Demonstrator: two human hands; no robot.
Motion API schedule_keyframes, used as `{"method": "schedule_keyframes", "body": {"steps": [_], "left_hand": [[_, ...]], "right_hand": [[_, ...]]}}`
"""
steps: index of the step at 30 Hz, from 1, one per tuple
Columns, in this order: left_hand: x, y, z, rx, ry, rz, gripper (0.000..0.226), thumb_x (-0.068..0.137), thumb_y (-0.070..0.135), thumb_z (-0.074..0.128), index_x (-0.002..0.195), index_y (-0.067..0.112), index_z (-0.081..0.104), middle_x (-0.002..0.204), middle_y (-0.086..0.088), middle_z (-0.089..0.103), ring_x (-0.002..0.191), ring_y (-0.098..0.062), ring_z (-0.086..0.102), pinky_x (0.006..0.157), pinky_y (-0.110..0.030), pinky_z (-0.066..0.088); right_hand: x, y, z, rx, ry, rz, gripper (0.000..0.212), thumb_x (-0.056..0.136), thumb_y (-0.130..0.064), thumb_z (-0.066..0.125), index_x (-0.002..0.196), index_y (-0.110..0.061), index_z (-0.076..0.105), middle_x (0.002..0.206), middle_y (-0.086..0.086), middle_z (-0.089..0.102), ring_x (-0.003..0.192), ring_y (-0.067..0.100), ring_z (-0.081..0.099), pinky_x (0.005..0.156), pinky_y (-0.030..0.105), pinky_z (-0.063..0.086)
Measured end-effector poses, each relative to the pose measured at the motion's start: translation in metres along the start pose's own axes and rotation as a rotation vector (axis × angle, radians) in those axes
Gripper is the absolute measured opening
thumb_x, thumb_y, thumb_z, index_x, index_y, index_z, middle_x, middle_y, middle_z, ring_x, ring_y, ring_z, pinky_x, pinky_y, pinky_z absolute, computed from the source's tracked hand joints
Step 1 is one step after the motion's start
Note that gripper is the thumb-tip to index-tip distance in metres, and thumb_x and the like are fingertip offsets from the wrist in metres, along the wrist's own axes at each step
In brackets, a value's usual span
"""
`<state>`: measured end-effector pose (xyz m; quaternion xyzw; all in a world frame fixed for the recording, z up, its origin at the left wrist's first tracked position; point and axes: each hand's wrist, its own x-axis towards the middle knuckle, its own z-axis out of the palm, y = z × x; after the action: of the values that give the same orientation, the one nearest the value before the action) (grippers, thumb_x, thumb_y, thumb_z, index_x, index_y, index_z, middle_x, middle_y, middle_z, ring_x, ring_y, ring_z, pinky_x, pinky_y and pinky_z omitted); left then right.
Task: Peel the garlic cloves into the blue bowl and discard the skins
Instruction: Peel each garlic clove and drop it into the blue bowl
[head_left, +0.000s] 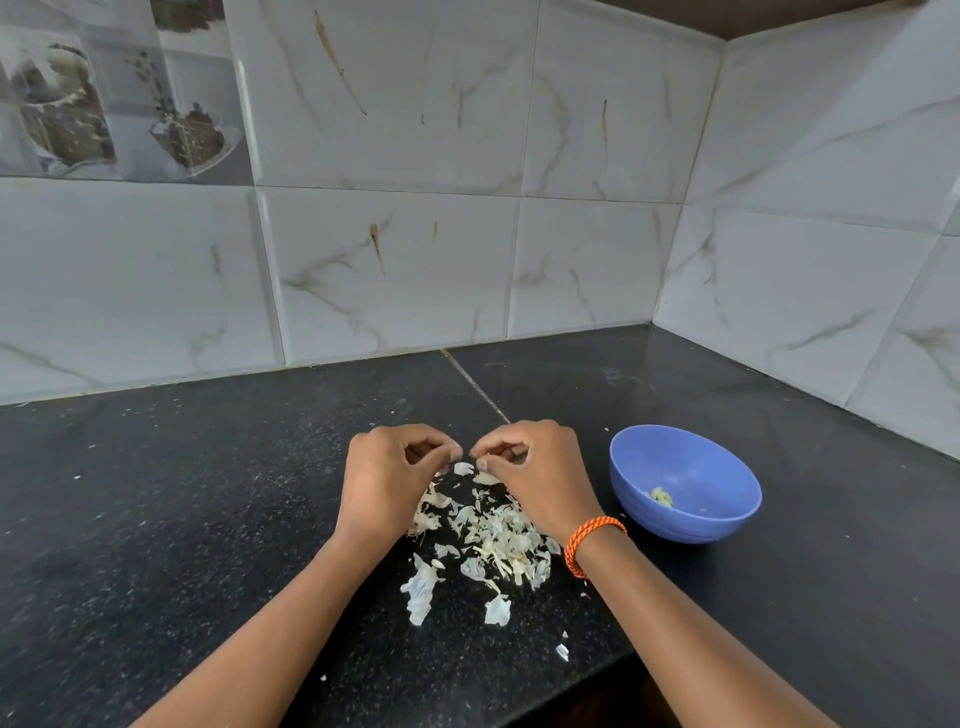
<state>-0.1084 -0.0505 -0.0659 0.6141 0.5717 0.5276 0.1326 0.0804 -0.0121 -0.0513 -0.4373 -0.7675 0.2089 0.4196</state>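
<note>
My left hand (387, 478) and my right hand (535, 475) meet fingertip to fingertip above the black counter, fingers curled. Between the tips they pinch something small, a garlic clove (466, 456) mostly hidden by the fingers. Beneath and toward me lies a heap of pale garlic skins (488, 540), with several larger flakes scattered nearer the front edge. The blue bowl (727, 514) stands just right of my right wrist and holds a few peeled cloves (662, 497) at its bottom.
The black granite counter (182, 519) runs into a corner of white marble-look wall tiles (395, 270) at the back and right. The counter's front edge drops off at the lower right. An orange cord bracelet (589, 540) circles my right wrist.
</note>
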Motion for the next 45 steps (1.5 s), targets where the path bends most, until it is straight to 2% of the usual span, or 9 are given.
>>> {"method": "schedule_keyframes", "body": {"steps": [5, 11, 14, 18, 23, 27, 32, 36, 45], "left_hand": [[0.002, -0.005, 0.004, 0.003, -0.013, 0.014, 0.023, 0.096, 0.005, 0.078, 0.106, 0.024, 0.086, 0.095, 0.019, 0.081, 0.088, 0.006, 0.076, 0.089, -0.028, 0.064], [0.001, -0.014, 0.01, 0.112, 0.0, 0.017, 0.013, 0.099, 0.025, 0.076, 0.105, 0.033, 0.085, 0.093, 0.027, 0.079, 0.097, 0.006, 0.072, 0.087, -0.024, 0.057], [0.002, -0.024, 0.013, 0.183, 0.015, -0.035, 0.013, 0.1, 0.03, 0.073, 0.1, 0.039, 0.083, 0.091, 0.022, 0.077, 0.095, -0.001, 0.07, 0.083, -0.037, 0.062], [0.004, -0.03, 0.014, 0.203, 0.048, -0.048, 0.018, 0.099, 0.031, 0.07, 0.102, 0.046, 0.079, 0.091, 0.014, 0.075, 0.088, -0.005, 0.068, 0.072, -0.032, 0.06], [0.005, -0.029, 0.014, 0.233, 0.091, -0.056, 0.023, 0.098, 0.03, 0.067, 0.111, 0.046, 0.076, 0.085, 0.006, 0.071, 0.062, -0.009, 0.055, 0.058, -0.027, 0.044], [0.002, -0.029, 0.013, 0.273, 0.074, -0.039, 0.04, 0.089, 0.008, 0.063, 0.11, 0.039, 0.078, 0.078, 0.011, 0.068, 0.077, -0.017, 0.061, 0.058, -0.035, 0.054], [0.004, -0.025, 0.009, 0.239, 0.072, -0.038, 0.028, 0.099, 0.018, 0.07, 0.116, 0.039, 0.078, 0.083, 0.021, 0.073, 0.097, -0.015, 0.066, 0.076, -0.038, 0.059], [0.0, -0.007, 0.008, -0.031, -0.057, 0.065, 0.013, 0.096, 0.025, 0.08, 0.103, 0.035, 0.083, 0.096, 0.025, 0.078, 0.099, 0.001, 0.067, 0.079, -0.012, 0.045], [-0.009, 0.008, 0.019, -0.085, -0.135, 0.068, 0.01, 0.093, 0.041, 0.082, 0.084, 0.037, 0.08, 0.084, 0.019, 0.077, 0.084, -0.014, 0.066, 0.082, -0.037, 0.052]], "right_hand": [[-0.002, 0.001, 0.001, 0.033, -0.005, -0.001, 0.018, 0.094, -0.008, 0.077, 0.095, -0.024, 0.086, 0.088, -0.014, 0.078, 0.082, 0.002, 0.074, 0.082, 0.026, 0.063], [-0.002, 0.003, 0.003, -0.145, -0.053, -0.123, 0.018, 0.093, -0.01, 0.075, 0.088, -0.026, 0.083, 0.081, -0.012, 0.074, 0.077, 0.005, 0.069, 0.074, 0.022, 0.058], [-0.001, 0.004, 0.007, -0.357, -0.15, -0.219, 0.02, 0.095, -0.011, 0.069, 0.091, -0.026, 0.081, 0.084, -0.007, 0.067, 0.074, 0.007, 0.06, 0.072, 0.03, 0.055], [0.003, -0.005, 0.008, -0.544, -0.29, -0.354, 0.019, 0.097, -0.009, 0.062, 0.105, -0.025, 0.067, 0.093, -0.005, 0.062, 0.089, 0.014, 0.053, 0.073, 0.037, 0.051], [0.022, -0.026, -0.008, -0.701, -0.245, -0.452, 0.048, 0.095, 0.001, 0.062, 0.123, -0.029, 0.038, 0.084, 0.001, 0.053, 0.064, 0.023, 0.057, 0.059, 0.038, 0.053], [0.007, -0.036, 0.012, -0.809, -0.396, -0.577, 0.06, 0.086, 0.013, 0.062, 0.129, -0.019, 0.036, 0.079, 0.002, 0.048, 0.063, 0.027, 0.055, 0.056, 0.042, 0.05], [0.026, -0.017, -0.007, -0.519, -0.252, -0.372, 0.046, 0.09, 0.002, 0.064, 0.116, -0.027, 0.04, 0.077, -0.007, 0.064, 0.064, 0.014, 0.062, 0.065, 0.042, 0.058], [0.019, -0.013, -0.02, -0.127, 0.021, -0.179, 0.047, 0.086, -0.005, 0.079, 0.111, -0.029, 0.047, 0.078, -0.008, 0.073, 0.068, 0.009, 0.07, 0.069, 0.038, 0.061], [-0.022, -0.002, -0.024, 0.003, 0.077, -0.148, 0.041, 0.092, -0.014, 0.078, 0.123, -0.032, 0.059, 0.087, -0.016, 0.076, 0.07, 0.011, 0.071, 0.065, 0.031, 0.061]]}}
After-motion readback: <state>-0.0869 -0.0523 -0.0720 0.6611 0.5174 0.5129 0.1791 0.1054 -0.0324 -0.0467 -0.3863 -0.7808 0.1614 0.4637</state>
